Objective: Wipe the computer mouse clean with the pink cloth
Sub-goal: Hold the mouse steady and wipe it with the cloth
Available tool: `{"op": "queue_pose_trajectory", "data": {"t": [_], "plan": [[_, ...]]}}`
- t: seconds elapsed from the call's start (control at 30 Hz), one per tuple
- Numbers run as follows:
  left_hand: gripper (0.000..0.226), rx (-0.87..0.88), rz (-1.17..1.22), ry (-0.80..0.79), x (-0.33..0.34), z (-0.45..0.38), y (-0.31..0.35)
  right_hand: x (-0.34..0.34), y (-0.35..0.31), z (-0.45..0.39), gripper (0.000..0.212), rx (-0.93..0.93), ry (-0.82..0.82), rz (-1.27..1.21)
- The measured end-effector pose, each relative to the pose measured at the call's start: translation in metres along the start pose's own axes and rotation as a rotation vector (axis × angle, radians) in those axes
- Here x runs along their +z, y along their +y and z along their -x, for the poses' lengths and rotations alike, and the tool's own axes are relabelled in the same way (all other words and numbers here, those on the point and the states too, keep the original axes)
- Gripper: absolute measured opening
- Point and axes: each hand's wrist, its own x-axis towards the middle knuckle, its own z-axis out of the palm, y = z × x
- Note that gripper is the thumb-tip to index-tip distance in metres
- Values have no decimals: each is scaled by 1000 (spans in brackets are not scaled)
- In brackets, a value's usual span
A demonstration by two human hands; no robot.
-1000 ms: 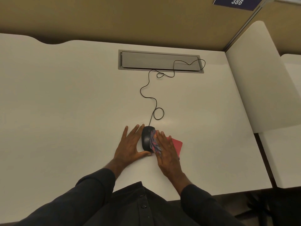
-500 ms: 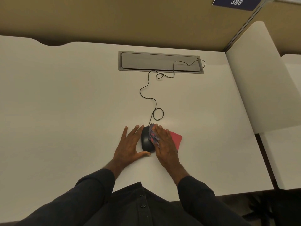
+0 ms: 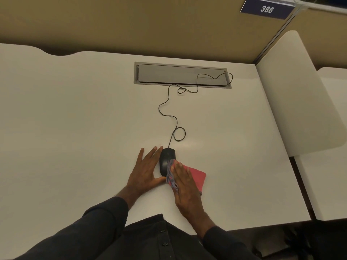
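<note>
A black wired computer mouse [image 3: 166, 159] lies on the white desk [image 3: 75, 128] near its front edge. My left hand [image 3: 145, 171] rests flat against the mouse's left side, thumb curled under its rear end. My right hand [image 3: 185, 186] presses the pink cloth [image 3: 196, 177] against the mouse's right rear side, fingers flat on the cloth. The cloth's bunched bluish edge touches the mouse; its pink part spreads out to the right on the desk.
The mouse cable [image 3: 169, 113] loops back to a grey cable tray lid [image 3: 181, 75] set into the desk. A white divider panel [image 3: 296, 91] stands on the right. A tan partition with a sign reading 386 [image 3: 266, 9] is behind.
My right hand with the cloth slid forward along the mouse's right side, then back toward me to the rear. The left hand and the mouse stayed put.
</note>
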Motion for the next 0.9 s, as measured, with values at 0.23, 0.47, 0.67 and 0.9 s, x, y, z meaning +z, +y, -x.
{"op": "queue_pose_trajectory", "data": {"t": [0.23,0.47,0.67,0.9], "plan": [[111,17,0,12,2,-1,-2,0,-8,-10,81,67,40,-61],[115,20,-30,16,2,-1,-4,-13,-8,-43,59,123,-4,-39],[114,31,-52,23,2,-1,-5,-20,-1,-78,49,186,-83,-66],[114,33,-51,33,2,0,-4,-20,2,-87,47,206,-97,-95]]}}
